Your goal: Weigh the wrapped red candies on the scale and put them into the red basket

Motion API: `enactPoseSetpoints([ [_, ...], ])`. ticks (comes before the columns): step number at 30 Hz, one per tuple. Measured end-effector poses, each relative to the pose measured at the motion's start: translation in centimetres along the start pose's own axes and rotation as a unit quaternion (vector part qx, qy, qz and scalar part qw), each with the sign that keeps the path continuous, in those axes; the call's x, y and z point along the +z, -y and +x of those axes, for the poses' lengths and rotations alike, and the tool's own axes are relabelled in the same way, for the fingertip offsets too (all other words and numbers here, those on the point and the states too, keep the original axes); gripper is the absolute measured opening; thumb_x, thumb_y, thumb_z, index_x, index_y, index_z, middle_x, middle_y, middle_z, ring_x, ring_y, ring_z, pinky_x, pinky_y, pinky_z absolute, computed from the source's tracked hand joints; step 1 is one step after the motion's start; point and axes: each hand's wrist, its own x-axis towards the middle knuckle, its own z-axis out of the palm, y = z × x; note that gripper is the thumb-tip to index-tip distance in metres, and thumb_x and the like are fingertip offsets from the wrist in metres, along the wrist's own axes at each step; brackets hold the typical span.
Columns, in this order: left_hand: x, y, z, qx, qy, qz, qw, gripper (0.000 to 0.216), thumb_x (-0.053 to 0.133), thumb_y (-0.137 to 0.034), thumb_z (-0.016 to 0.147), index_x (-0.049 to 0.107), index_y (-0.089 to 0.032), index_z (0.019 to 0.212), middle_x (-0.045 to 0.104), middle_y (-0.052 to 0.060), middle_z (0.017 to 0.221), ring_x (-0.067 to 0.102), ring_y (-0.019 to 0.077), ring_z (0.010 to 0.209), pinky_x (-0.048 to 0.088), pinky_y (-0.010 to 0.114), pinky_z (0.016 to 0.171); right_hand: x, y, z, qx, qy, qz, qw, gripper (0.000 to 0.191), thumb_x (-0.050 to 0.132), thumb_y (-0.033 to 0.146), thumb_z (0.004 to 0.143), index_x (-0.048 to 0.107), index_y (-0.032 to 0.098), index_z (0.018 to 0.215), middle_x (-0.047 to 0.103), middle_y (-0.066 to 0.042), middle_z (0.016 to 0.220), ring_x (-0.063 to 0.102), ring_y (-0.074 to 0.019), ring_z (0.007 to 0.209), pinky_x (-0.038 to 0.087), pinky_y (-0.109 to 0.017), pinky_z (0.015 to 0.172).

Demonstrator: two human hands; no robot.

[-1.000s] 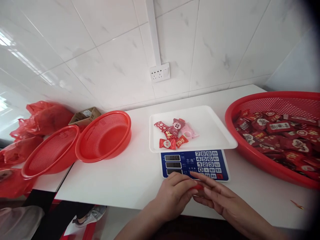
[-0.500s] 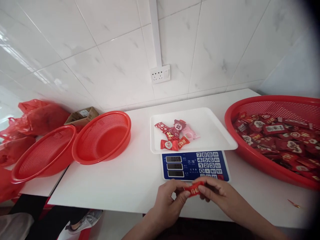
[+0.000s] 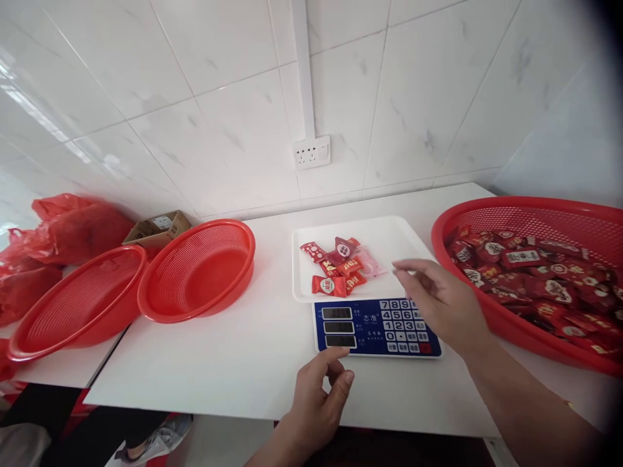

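Observation:
A white tray [image 3: 389, 237] rests on a blue digital scale [image 3: 370, 334]. Several wrapped candies lie in its left half, among them a red candy [image 3: 329, 286] with a pale oval label, a red candy with gold print [image 3: 349, 266] and a pink packet [image 3: 372, 261]. Over the tray's front right side hangs my right hand [image 3: 440, 305], thumb and forefinger slightly apart, nothing visible between them. My left hand [image 3: 321, 395] is in front of the scale at the table's near edge, fingers curled and apart from the thumb, holding nothing.
On the right stands a big red basket [image 3: 440, 224] heaped with wrapped candies. Two red baskets, one nearer [image 3: 195, 272] and one farther left [image 3: 82, 305], sit beside a cardboard box [image 3: 163, 227] and red plastic bags [image 3: 82, 227]. Another person's shoe [image 3: 163, 438] shows at lower left.
The red candy that both hands held in front of the scale now lies on the tray's pile. My right hand has moved up and right over the tray; my left hand has let go.

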Motion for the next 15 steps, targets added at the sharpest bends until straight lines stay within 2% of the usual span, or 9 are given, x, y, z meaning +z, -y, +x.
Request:
enactPoseSetpoints([
  [2,-0.3,0.3,-0.2,0.004,-0.004,0.010,1.000,0.026,0.049,-0.019,0.090,0.053,-0.022,0.115,0.056,-0.003,0.070,0.053,0.0104,0.062,0.047,0.022,0.062,-0.8,-1.6,-2.1,0.022,0.021,-0.002,1.000,0.029,0.051,0.049,0.083,0.062,0.021,0.082,0.060,-0.001,0.065,0.055,-0.0137,0.055,0.045,-0.024,0.052],
  [5,-0.8,0.6,0.1,0.019,-0.021,0.020,0.999,0.028,0.050,-0.018,0.090,0.051,-0.022,0.118,0.056,-0.003,0.070,0.053,0.0103,0.062,0.048,0.022,0.062,-2.2,-4.1,-5.3,0.038,0.061,-0.031,0.997,0.030,0.051,0.051,0.082,0.060,0.023,0.077,0.059,0.000,0.062,0.055,-0.0143,0.054,0.045,-0.025,0.050],
  [7,-1.1,0.6,0.6,0.024,-0.046,0.021,0.998,0.030,0.051,-0.018,0.089,0.050,-0.023,0.119,0.056,-0.004,0.070,0.053,0.0103,0.062,0.048,0.022,0.063,-3.0,-5.2,-6.7,0.053,0.064,-0.041,0.996,0.032,0.049,0.053,0.082,0.059,0.023,0.075,0.056,0.001,0.058,0.054,-0.0143,0.051,0.045,-0.026,0.049],
  [11,-1.2,0.4,1.9,-0.007,-0.103,-0.015,0.995,0.030,0.049,-0.022,0.092,0.048,-0.023,0.122,0.056,-0.003,0.070,0.053,0.0108,0.063,0.048,0.023,0.063,-3.9,-5.9,-7.6,0.090,0.057,-0.020,0.994,0.036,0.045,0.054,0.086,0.053,0.024,0.068,0.052,0.002,0.054,0.050,-0.0133,0.049,0.043,-0.025,0.047],
  [15,-0.8,0.3,2.2,-0.015,-0.116,-0.050,0.992,0.031,0.047,-0.023,0.093,0.044,-0.024,0.124,0.055,-0.003,0.070,0.053,0.0108,0.063,0.048,0.023,0.062,-3.8,-5.8,-7.5,0.084,0.064,0.022,0.994,0.035,0.044,0.052,0.088,0.052,0.024,0.069,0.051,0.002,0.054,0.049,-0.0127,0.048,0.042,-0.025,0.047],
])
